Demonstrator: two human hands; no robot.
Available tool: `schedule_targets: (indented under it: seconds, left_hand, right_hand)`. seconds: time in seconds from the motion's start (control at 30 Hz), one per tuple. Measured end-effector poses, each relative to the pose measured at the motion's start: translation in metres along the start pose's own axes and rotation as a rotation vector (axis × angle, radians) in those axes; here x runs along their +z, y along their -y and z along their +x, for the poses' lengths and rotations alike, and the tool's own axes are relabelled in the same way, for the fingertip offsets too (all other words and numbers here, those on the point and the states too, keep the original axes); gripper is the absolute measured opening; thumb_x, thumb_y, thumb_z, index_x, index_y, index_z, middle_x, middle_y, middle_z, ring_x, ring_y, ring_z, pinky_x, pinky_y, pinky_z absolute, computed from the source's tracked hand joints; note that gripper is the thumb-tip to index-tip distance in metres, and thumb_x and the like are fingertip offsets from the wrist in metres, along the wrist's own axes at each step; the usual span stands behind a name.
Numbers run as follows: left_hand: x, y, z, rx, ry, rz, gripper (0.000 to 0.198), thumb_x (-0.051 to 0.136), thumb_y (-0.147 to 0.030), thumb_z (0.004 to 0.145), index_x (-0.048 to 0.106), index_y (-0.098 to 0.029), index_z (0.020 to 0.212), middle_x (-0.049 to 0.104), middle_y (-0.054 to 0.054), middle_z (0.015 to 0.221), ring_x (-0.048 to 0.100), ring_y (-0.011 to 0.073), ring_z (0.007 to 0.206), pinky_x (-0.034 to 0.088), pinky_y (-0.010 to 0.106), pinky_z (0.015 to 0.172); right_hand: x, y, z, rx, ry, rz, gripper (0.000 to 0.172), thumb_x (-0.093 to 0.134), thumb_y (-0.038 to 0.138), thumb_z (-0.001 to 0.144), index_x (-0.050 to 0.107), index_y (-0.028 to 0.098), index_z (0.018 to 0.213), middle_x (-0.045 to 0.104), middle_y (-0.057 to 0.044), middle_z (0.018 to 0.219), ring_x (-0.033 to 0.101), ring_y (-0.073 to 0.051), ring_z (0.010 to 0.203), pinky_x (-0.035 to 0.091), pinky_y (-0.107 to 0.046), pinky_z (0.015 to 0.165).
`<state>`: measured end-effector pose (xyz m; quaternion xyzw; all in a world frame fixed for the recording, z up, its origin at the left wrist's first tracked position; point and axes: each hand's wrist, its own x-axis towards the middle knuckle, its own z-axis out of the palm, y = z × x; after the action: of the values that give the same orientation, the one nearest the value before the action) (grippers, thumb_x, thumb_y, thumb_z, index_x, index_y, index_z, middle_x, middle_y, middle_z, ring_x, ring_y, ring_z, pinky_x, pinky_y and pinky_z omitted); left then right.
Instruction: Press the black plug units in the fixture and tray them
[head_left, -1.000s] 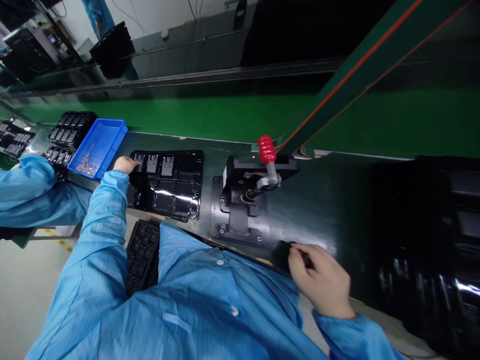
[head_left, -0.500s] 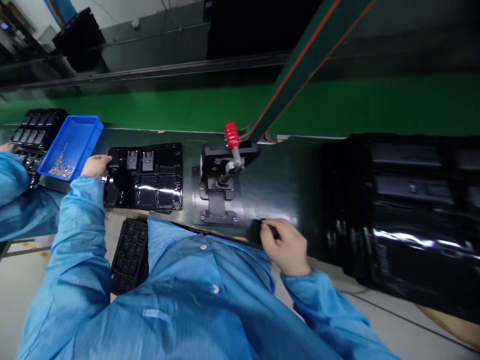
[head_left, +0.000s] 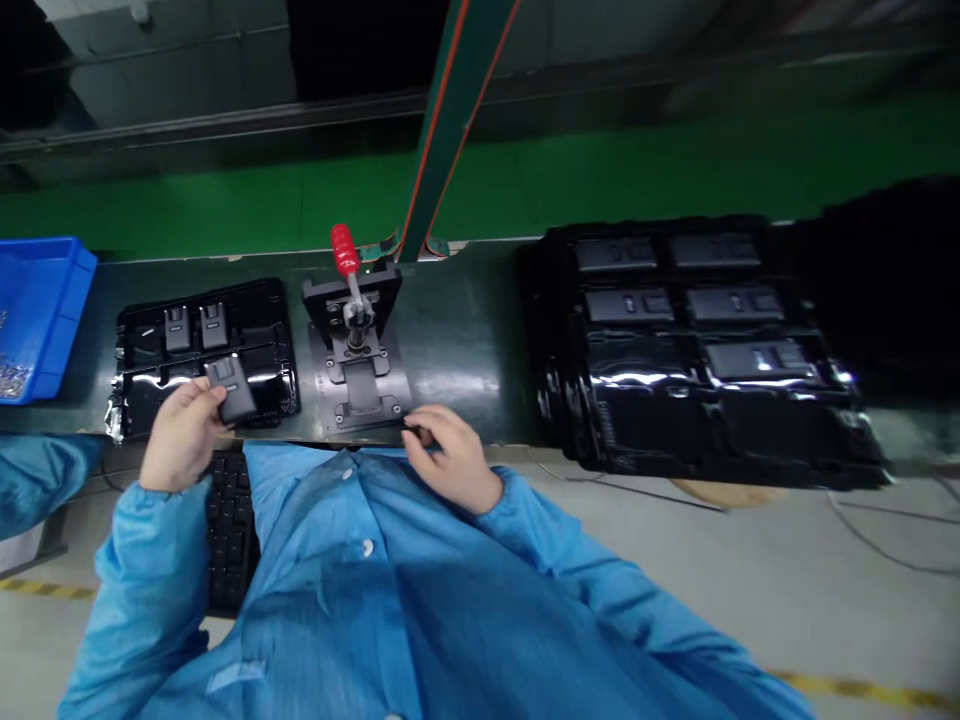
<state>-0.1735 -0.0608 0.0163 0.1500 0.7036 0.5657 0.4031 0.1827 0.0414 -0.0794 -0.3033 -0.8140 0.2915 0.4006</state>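
Note:
My left hand pinches a small black plastic device with two prongs at its top, held over the front of a black tray. Two similar devices stay in the tray's back row. Between my hands a toggle clamp fixture with a red handle sits on the bench, its plate showing nothing placed on it. My right hand rests at the bench edge by the fixture's front right corner, fingers curled; whatever they may hold is hidden.
Stacked black trays with several flat black parts stand on the right. A blue bin with small metal pieces is at far left, near another person's blue sleeve. A green strap rises behind the fixture.
My left hand has lifted a device from the tray's left side and brought it toward me. My right hand has come closer to the fixture. The view has swung right.

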Motion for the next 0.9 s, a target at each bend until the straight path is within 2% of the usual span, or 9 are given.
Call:
schedule_targets:
  seconds: [0.1, 0.17, 0.23, 0.37, 0.5, 0.67, 0.9]
  left_hand:
    - [0.042, 0.021, -0.027, -0.046, 0.13, -0.013, 0.038, 0.091, -0.039, 0.072, 0.063, -0.019, 0.09, 0.068, -0.001, 0.081, 0.064, 0.0152, 0.072, 0.054, 0.026, 0.066]
    - [0.065, 0.034, -0.036, -0.077, 0.227, 0.005, 0.039, 0.09, -0.042, 0.074, 0.062, -0.019, 0.089, 0.067, -0.001, 0.079, 0.063, 0.0144, 0.07, 0.053, 0.025, 0.066]
    - [0.084, 0.045, -0.037, -0.086, 0.29, 0.046, 0.04, 0.089, -0.045, 0.076, 0.062, -0.019, 0.09, 0.067, -0.001, 0.078, 0.062, 0.0135, 0.068, 0.052, 0.025, 0.065]
    - [0.109, 0.058, -0.03, -0.065, 0.328, 0.115, 0.04, 0.087, -0.048, 0.076, 0.062, -0.02, 0.089, 0.062, -0.004, 0.07, 0.056, 0.0117, 0.061, 0.045, 0.023, 0.059]
    - [0.123, 0.061, -0.023, 0.015, 0.317, 0.304, 0.038, 0.082, -0.051, 0.077, 0.06, -0.021, 0.081, 0.058, -0.004, 0.062, 0.052, 0.0125, 0.057, 0.039, 0.024, 0.056]
    - [0.128, 0.059, -0.011, 0.19, 0.309, 0.636, 0.036, 0.073, -0.055, 0.085, 0.062, -0.021, 0.078, 0.062, -0.002, 0.066, 0.054, 0.0149, 0.06, 0.039, 0.028, 0.059]
    - [0.136, 0.053, 0.002, 0.239, 0.346, 0.942, 0.042, 0.066, -0.058, 0.091, 0.059, -0.023, 0.068, 0.061, -0.001, 0.061, 0.054, 0.0172, 0.059, 0.034, 0.031, 0.06]
  right_hand:
    - [0.006, 0.019, 0.012, -0.087, 0.097, 0.032, 0.025, 0.069, 0.024, 0.098, 0.067, 0.02, 0.123, 0.076, -0.012, 0.116, 0.074, -0.023, 0.097, 0.066, -0.038, 0.081]
    - [0.009, 0.026, 0.02, -0.117, 0.146, 0.019, 0.029, 0.069, 0.027, 0.099, 0.066, 0.02, 0.127, 0.077, -0.013, 0.12, 0.073, -0.027, 0.107, 0.065, -0.046, 0.093]
    - [0.013, 0.029, 0.026, -0.129, 0.2, -0.007, 0.033, 0.069, 0.031, 0.1, 0.065, 0.019, 0.131, 0.076, -0.015, 0.123, 0.072, -0.029, 0.111, 0.063, -0.051, 0.099]
    - [0.021, 0.023, 0.027, -0.1, 0.267, -0.048, 0.04, 0.07, 0.038, 0.102, 0.064, 0.019, 0.136, 0.076, -0.016, 0.126, 0.07, -0.032, 0.114, 0.059, -0.054, 0.099]
    - [0.026, 0.01, 0.024, -0.047, 0.266, -0.085, 0.038, 0.069, 0.035, 0.103, 0.065, 0.019, 0.137, 0.077, -0.016, 0.124, 0.07, -0.032, 0.112, 0.058, -0.053, 0.097]
    - [0.022, -0.007, 0.029, -0.056, 0.322, -0.141, 0.042, 0.067, 0.034, 0.104, 0.065, 0.015, 0.142, 0.075, -0.018, 0.13, 0.066, -0.034, 0.117, 0.056, -0.055, 0.101]
    - [0.019, -0.011, 0.036, -0.007, 0.374, -0.219, 0.043, 0.068, 0.032, 0.103, 0.067, 0.012, 0.141, 0.075, -0.018, 0.133, 0.062, -0.035, 0.12, 0.053, -0.055, 0.105]
